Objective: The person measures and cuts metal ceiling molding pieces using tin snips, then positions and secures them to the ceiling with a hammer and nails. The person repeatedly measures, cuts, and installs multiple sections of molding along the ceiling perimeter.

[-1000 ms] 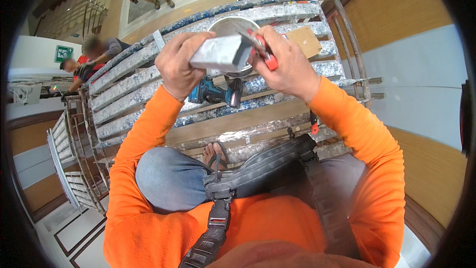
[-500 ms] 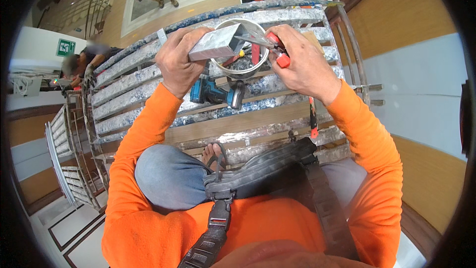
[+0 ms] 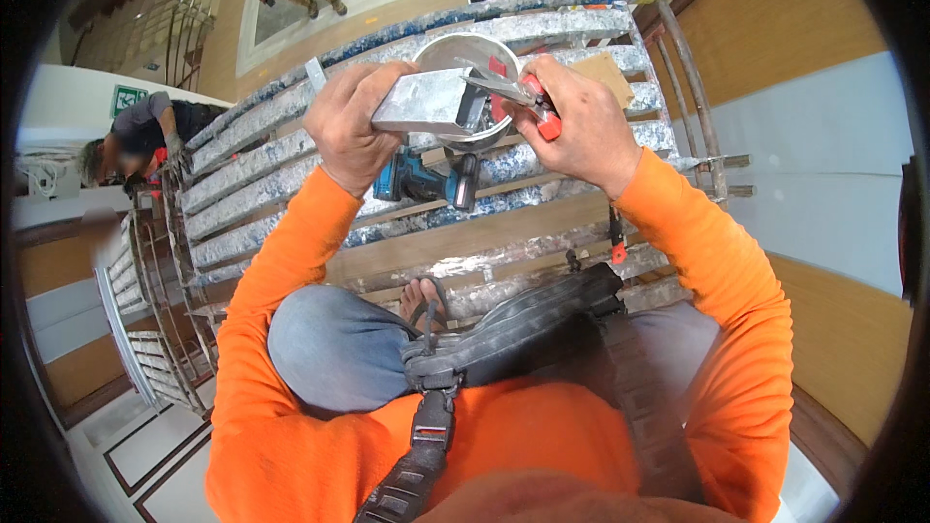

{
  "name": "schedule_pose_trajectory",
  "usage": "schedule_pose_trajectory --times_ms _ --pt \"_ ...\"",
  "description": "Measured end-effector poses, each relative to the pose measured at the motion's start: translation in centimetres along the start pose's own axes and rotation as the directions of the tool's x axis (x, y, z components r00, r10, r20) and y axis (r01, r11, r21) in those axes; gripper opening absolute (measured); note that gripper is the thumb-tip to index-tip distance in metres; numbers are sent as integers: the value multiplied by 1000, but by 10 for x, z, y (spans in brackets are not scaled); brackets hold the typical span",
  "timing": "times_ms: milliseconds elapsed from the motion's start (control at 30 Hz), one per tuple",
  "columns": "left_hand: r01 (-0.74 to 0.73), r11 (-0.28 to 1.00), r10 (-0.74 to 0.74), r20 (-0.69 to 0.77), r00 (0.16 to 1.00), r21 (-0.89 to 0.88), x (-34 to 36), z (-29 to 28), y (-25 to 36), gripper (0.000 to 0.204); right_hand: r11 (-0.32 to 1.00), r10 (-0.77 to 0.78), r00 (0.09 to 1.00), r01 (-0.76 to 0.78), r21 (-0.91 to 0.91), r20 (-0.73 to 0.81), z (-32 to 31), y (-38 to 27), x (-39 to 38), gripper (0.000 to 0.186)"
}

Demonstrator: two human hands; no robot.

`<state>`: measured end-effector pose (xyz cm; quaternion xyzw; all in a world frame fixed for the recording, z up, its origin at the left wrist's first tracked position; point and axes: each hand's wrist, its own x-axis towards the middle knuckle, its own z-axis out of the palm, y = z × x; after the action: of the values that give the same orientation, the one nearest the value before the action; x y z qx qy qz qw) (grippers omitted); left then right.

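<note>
My left hand (image 3: 347, 124) is closed round a short piece of galvanized metal channel (image 3: 418, 105), held out over a white bucket (image 3: 451, 44). My right hand (image 3: 587, 124) grips red-handled tin snips (image 3: 504, 87). The snips' blades point left and meet the channel's right end at its upper edge; whether they bite into the metal I cannot tell. Inside the bucket, red-handled and dark tools partly show behind the channel and hands. Below the bucket a blue and black cordless drill (image 3: 415, 177) lies on the slats.
I sit cross-legged on a paint-splattered slatted platform (image 3: 242, 189) with gaps and a railing (image 3: 683, 77) at the right. A red and black tool (image 3: 617, 242) lies near my right forearm. A black pouch (image 3: 509, 320) spans my lap. A co-worker (image 3: 145, 136) bends at the left; others stand beyond.
The snips have shifted left onto the channel's end, and the channel has tilted to show more of its top. The co-worker at the left has shifted position.
</note>
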<state>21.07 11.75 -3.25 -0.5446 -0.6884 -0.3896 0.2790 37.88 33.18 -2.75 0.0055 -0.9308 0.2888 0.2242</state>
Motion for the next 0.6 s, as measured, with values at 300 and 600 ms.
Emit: schedule_pose_trajectory --times_ms 300,600 --pt "67 997 -67 -8 998 -30 -2 13 8 40 990 -111 990 102 -101 -90 -2 28 10 39" --pt "78 997 -78 -9 997 20 -3 10 1 45 990 -36 999 34 135 9 -1 0 23 49"
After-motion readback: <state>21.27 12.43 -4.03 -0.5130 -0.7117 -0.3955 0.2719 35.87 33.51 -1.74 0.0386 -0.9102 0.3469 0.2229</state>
